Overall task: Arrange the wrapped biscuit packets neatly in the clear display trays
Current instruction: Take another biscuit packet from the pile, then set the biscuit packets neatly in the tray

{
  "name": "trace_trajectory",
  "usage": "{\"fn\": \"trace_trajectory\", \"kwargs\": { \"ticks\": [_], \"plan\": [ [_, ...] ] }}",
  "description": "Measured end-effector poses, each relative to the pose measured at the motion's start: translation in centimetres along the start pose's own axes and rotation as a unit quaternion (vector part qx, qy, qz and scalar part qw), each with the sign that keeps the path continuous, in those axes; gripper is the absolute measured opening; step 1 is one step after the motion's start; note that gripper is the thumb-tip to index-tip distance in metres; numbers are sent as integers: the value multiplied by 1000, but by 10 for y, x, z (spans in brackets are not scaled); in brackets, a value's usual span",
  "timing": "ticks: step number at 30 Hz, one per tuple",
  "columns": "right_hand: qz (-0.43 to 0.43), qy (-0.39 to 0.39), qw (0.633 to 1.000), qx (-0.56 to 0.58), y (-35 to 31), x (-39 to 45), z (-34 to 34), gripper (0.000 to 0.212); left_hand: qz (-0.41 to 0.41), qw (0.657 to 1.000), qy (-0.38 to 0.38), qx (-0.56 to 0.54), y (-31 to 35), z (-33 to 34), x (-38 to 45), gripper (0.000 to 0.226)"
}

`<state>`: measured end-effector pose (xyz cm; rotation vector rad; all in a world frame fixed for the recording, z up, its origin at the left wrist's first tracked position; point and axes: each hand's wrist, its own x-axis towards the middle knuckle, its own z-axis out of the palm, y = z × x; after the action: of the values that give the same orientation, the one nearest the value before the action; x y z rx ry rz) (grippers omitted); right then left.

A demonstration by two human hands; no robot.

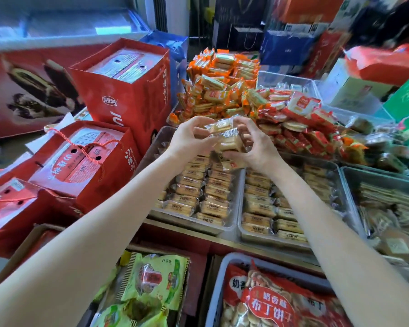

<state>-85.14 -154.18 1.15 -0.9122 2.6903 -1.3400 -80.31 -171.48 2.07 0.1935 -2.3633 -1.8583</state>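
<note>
Above the clear trays (230,226), both hands' fingers (198,133) hold seemingly several pale, clear-wrapped biscuit packets (227,136).

I see a small bunch of pale biscuit packets in clear crinkled wrap (226,136), raised above the trays and tilted at mixed angles, my two hands holding them from either side. Below them sit two clear plastic display trays side by side. The left tray (151,147) holds tan wrapped packets laid flat in tidy overlapping rows along its right part, its left strip bare. The right tray (242,234) carries similar packets in stacked rows, labels facing up, filling most of it.
</note>
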Motion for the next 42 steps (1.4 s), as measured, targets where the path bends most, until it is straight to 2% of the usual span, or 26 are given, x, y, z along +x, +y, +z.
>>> {"fn": "trace_trajectory", "kwargs": {
  "ticks": [5, 9, 11, 14, 16, 21, 29, 31, 34, 36, 39, 42],
  "plan": [
    [-7, 26, 1000, -9, -6, -21, -9, 76, 52, 996, 25, 72, 7, 3, -18, 36],
    [-5, 23, 1000, 5, -19, -31, -19, 73, 140, 973, 61, 176, 16, 5, -32, 32],
    [-2, 12, 1000, 12, -23, -37, -24, 73, 139, 972, 56, 179, 16, 3, -38, 35],
    [-14, -4, 1000, -10, -27, -48, -26, 73, 76, 983, 9, 167, 15, -2, -44, 37],
    [-13, 4, 1000, -4, -30, -53, -27, 73, 69, 979, 0, 190, 19, -5, -44, 34],
    [4, 23, 999, 32, -39, -54, -38, 72, 147, 966, 9, 213, 45, 6, -42, 33],
    [16, -20, 999, 40, -46, -64, -49, 74, 203, 935, 62, 284, 58, 4, -57, 4],
    [19, -26, 998, 62, -50, -68, -50, 71, 192, 940, 64, 273, 58, 1, -59, 6],
    [15, -30, 995, 90, -56, -72, -58, 62, 169, 964, 41, 200, 60, -5, -58, 16],
    [15, -30, 993, 109, -59, -76, -64, 59, 145, 976, 20, 163, 62, -7, -59, 14],
    [25, -12, 991, 128, -58, -81, -68, 62, 154, 972, 5, 179, 68, -3, -62, 8],
    [26, 17, 993, 117, -59, -83, -71, 60, 180, 969, -32, 167, 79, 7, -64, 18]
  ]
}}
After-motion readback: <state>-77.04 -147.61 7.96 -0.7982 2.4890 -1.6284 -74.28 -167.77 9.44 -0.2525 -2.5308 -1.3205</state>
